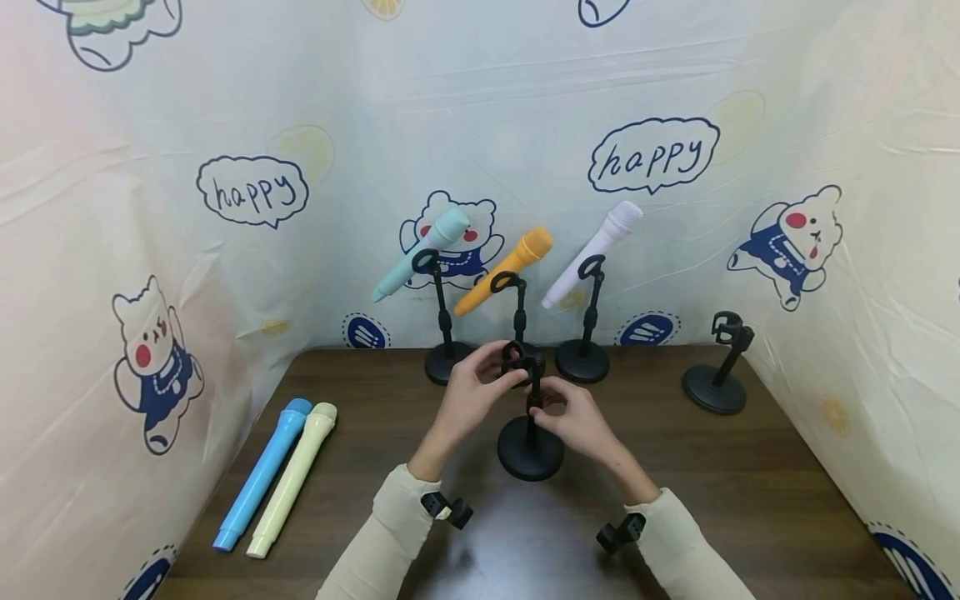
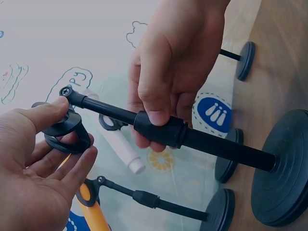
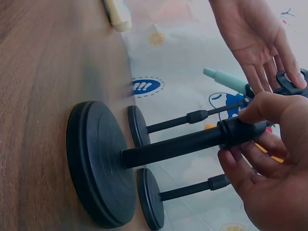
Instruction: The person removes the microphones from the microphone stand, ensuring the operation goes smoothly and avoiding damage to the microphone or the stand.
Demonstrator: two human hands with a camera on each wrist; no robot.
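A black microphone stand point(image 1: 530, 450) stands upright on its round base in the middle of the table, between both hands. My left hand point(image 1: 474, 392) pinches the ring-shaped clip point(image 2: 67, 125) at its top, thumb on one side and fingers on the other. Lower down, my right hand point(image 1: 573, 415) grips the thick collar point(image 2: 161, 129) on the pole with thumb and fingertips. In the right wrist view, the stand's pole point(image 3: 173, 148) runs from the base up into the right hand's fingers.
Behind, three stands hold a teal microphone point(image 1: 420, 254), an orange microphone point(image 1: 504, 271) and a white microphone point(image 1: 592, 254). Another stand point(image 1: 714, 389), without a microphone, is at the right. A blue microphone point(image 1: 262, 475) and a cream microphone point(image 1: 292, 481) lie side by side on the left.
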